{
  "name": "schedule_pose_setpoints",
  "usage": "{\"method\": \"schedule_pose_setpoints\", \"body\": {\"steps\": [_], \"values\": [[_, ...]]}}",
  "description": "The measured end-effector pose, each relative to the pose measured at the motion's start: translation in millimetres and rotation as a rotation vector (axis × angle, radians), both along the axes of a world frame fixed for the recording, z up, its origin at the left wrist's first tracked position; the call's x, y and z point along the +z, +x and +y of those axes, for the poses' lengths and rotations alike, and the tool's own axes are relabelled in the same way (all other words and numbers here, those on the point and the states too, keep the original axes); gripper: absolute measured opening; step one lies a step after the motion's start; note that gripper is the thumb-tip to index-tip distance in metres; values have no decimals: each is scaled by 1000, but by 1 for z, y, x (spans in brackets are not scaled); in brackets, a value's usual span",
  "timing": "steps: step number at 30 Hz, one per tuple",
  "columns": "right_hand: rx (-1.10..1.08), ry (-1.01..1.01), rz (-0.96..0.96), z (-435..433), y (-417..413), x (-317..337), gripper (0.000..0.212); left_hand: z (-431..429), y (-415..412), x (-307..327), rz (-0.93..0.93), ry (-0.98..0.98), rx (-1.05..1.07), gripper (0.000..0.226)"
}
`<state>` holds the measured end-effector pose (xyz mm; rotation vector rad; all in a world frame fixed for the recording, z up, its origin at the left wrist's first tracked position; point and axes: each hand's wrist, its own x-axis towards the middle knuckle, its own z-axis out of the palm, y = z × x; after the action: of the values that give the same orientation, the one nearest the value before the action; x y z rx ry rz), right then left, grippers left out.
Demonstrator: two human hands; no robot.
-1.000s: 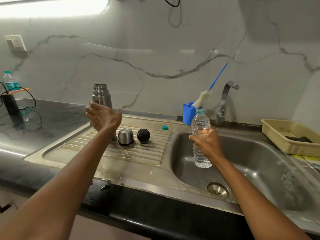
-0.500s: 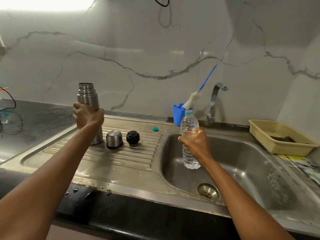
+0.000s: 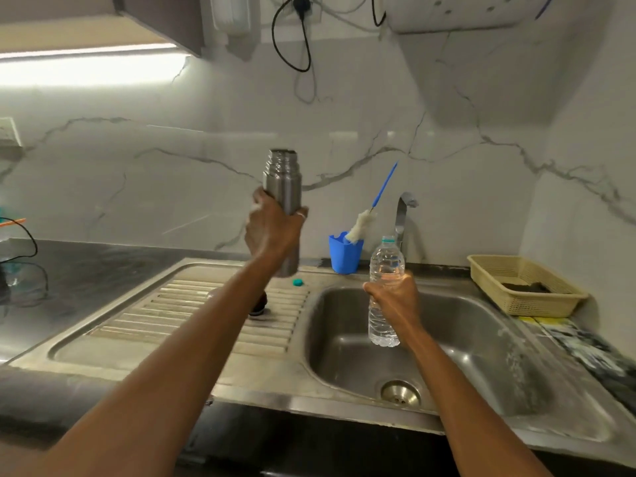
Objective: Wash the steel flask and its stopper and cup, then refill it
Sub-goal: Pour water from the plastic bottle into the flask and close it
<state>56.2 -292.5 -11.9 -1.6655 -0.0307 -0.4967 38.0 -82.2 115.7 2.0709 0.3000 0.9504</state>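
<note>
My left hand [image 3: 273,230] grips the open steel flask [image 3: 283,182] around its middle and holds it upright in the air above the drainboard [image 3: 172,315]. My right hand [image 3: 394,299] holds an uncapped clear water bottle [image 3: 386,261] upright over the sink basin [image 3: 447,342]. The black stopper [image 3: 260,306] peeks out beside my left forearm on the drainboard. The steel cup is hidden behind that arm. The bottle's teal cap [image 3: 298,282] lies on the drainboard near the basin.
A blue cup [image 3: 345,254] holding a bottle brush [image 3: 364,222] stands behind the sink beside the tap [image 3: 403,215]. A beige plastic basket [image 3: 523,287] sits on the counter at right. Cables and a black counter [image 3: 69,266] lie at left.
My left hand has lifted the flask off the drainboard and carried it up and to the right, toward the bottle. The right hand still holds the bottle over the basin.
</note>
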Motion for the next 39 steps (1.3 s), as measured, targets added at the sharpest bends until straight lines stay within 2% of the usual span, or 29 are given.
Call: {"method": "schedule_pose_setpoints", "body": {"steps": [4,7,13,19,23,26,29,35,39], "values": [[-73,27,56,-18,6,-1,45,-63,0,-47,98,-35,-144,60],[-119,13,58,-30,11,-3,47,-95,8,-83,145,-53,-205,62],[-123,-131,76,-40,19,-12,49,-127,19,-145,268,-110,-262,59],[-119,-301,9,-36,11,-9,48,-120,32,-156,293,-73,-300,61],[-122,-393,34,-36,12,-6,51,-111,36,-159,303,-24,-314,64],[-172,-632,64,-47,10,3,63,-108,36,-158,284,-9,-328,64],[-253,-976,73,-64,4,22,70,-108,35,-156,295,23,-333,63],[-308,-1507,-41,-85,-9,56,55,-110,32,-156,340,116,-350,56],[-342,-1787,-115,-83,-8,76,58,-107,33,-158,337,140,-345,57]]}}
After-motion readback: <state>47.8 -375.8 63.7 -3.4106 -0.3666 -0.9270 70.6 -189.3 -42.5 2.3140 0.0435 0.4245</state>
